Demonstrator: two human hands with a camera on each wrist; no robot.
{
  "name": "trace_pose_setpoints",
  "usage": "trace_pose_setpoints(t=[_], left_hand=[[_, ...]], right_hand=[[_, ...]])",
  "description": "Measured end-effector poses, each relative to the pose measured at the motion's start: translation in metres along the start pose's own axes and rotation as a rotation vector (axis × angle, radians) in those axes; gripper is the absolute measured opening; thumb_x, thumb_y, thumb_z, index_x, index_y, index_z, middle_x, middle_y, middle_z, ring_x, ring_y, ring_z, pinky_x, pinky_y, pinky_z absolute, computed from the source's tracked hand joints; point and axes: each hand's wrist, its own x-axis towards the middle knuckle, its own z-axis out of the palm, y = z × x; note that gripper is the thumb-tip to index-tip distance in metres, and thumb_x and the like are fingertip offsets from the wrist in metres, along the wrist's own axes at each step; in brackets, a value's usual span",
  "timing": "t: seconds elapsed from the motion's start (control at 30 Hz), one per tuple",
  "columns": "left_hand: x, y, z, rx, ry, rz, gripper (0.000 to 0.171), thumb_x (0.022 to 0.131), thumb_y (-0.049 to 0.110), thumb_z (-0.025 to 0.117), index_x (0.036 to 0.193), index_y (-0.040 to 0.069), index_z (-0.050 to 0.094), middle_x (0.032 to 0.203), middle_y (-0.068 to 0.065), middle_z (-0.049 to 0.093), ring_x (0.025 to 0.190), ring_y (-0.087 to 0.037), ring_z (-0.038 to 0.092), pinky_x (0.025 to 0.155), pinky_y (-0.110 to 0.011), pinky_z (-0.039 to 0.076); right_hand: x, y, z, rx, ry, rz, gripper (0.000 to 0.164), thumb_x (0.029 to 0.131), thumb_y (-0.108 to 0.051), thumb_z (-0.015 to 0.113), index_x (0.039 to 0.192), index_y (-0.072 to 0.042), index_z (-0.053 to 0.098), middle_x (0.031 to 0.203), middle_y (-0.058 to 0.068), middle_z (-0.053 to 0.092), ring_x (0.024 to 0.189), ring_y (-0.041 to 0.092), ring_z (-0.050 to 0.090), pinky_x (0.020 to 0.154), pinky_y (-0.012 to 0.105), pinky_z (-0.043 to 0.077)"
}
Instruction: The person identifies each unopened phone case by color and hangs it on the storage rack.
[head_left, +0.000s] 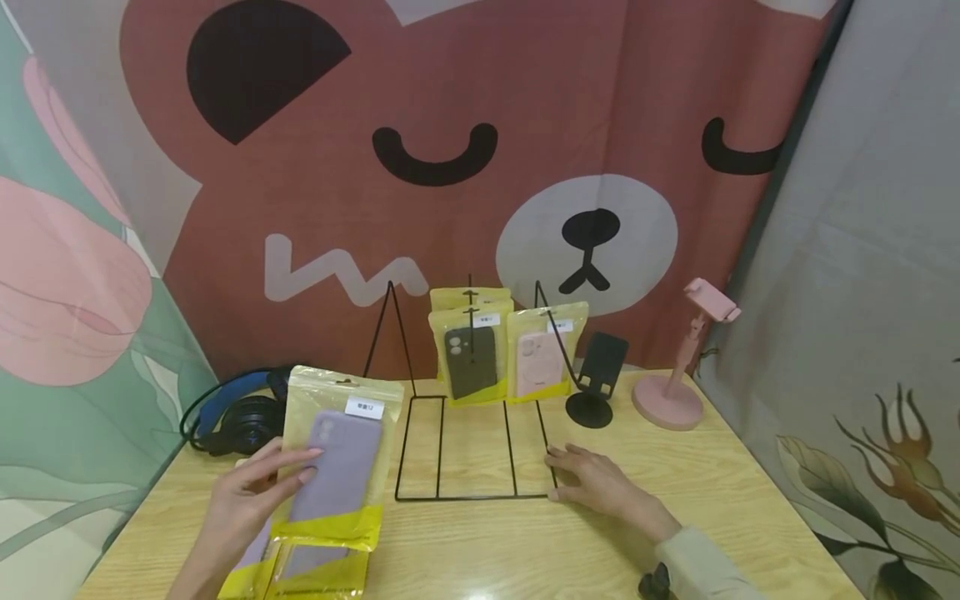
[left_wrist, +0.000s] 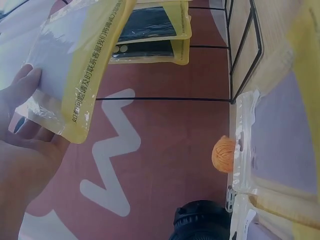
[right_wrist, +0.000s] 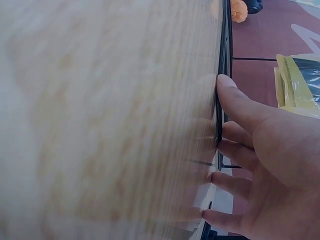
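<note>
My left hand pinches a clear and yellow pouch with a purple phone case inside, thumb and fingers at its left side. The pouch is held up left of a black wire display rack. More pouches with purple cases lie on the table beneath it, partly hidden. My right hand rests at the rack's front right corner; in the right wrist view its fingertips touch the rack's edge and the tabletop. On the rack hang pouches with a black case and a pink case, another behind the black one.
Headphones lie at the back left. A black phone stand and a pink phone stand stand right of the rack. An orange ball of yarn shows in the left wrist view. A small black object is by the right sleeve.
</note>
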Motion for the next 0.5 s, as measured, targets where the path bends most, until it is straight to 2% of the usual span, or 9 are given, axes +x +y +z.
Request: trace_pose_setpoints(t=[0.13,0.27,0.3,0.37,0.43,0.47,0.5], left_hand=[[0.002,-0.003,0.002,0.046,-0.007,-0.025,0.029,0.083,-0.013,0.065,0.111,-0.005,0.069,0.087,-0.001,0.057,0.066,-0.012,0.04,0.051,-0.027,0.036],[0.005,-0.004,0.006,0.064,0.019,-0.103,0.029,0.085,-0.006,0.068,0.113,-0.002,0.069,0.097,0.0,0.063,0.076,-0.006,0.048,0.058,-0.021,0.045],[0.006,-0.004,0.007,0.065,0.025,-0.127,0.029,0.085,-0.004,0.068,0.114,-0.001,0.069,0.101,0.002,0.065,0.083,-0.002,0.05,0.062,-0.018,0.047],[0.01,-0.006,0.01,0.055,0.036,-0.169,0.029,0.087,0.001,0.069,0.116,0.001,0.069,0.102,0.002,0.064,0.087,-0.002,0.05,0.065,-0.018,0.048],[0.016,-0.011,0.012,0.043,0.036,-0.195,0.029,0.088,0.004,0.069,0.116,0.002,0.069,0.097,0.001,0.059,0.081,-0.004,0.047,0.062,-0.02,0.045],[0.019,-0.014,0.012,0.045,0.037,-0.209,0.029,0.088,0.007,0.069,0.117,0.004,0.069,0.1,0.002,0.059,0.086,-0.002,0.048,0.063,-0.019,0.044],[0.023,-0.018,0.013,0.045,0.037,-0.208,0.029,0.088,0.007,0.069,0.117,0.003,0.069,0.096,0.002,0.057,0.083,-0.002,0.047,0.061,-0.02,0.043]], right_hand=[[0.0,0.0,0.001,-0.003,0.001,-0.002,0.062,0.086,-0.039,0.069,0.131,0.001,0.057,0.14,0.02,0.05,0.127,0.051,0.042,0.093,0.07,0.037],[0.001,0.0,0.001,-0.006,0.001,-0.01,0.062,0.086,-0.04,0.069,0.131,0.001,0.057,0.14,0.02,0.05,0.127,0.051,0.042,0.093,0.07,0.037],[0.001,0.0,0.001,-0.008,0.0,-0.01,0.062,0.086,-0.04,0.069,0.131,0.001,0.057,0.14,0.02,0.049,0.127,0.051,0.041,0.093,0.07,0.037],[0.001,0.001,0.0,-0.007,0.0,-0.008,0.062,0.086,-0.04,0.069,0.131,0.001,0.057,0.141,0.02,0.049,0.127,0.051,0.041,0.093,0.07,0.036],[0.0,0.001,0.0,-0.005,-0.001,-0.004,0.062,0.086,-0.04,0.069,0.132,0.0,0.057,0.141,0.019,0.049,0.128,0.051,0.041,0.093,0.07,0.036],[0.0,0.001,0.001,-0.004,-0.002,-0.001,0.062,0.086,-0.041,0.069,0.132,0.0,0.057,0.141,0.019,0.049,0.128,0.051,0.041,0.093,0.071,0.036],[0.0,0.001,0.001,-0.005,-0.003,0.001,0.062,0.086,-0.041,0.068,0.132,0.0,0.057,0.141,0.018,0.049,0.128,0.05,0.041,0.093,0.07,0.036]])
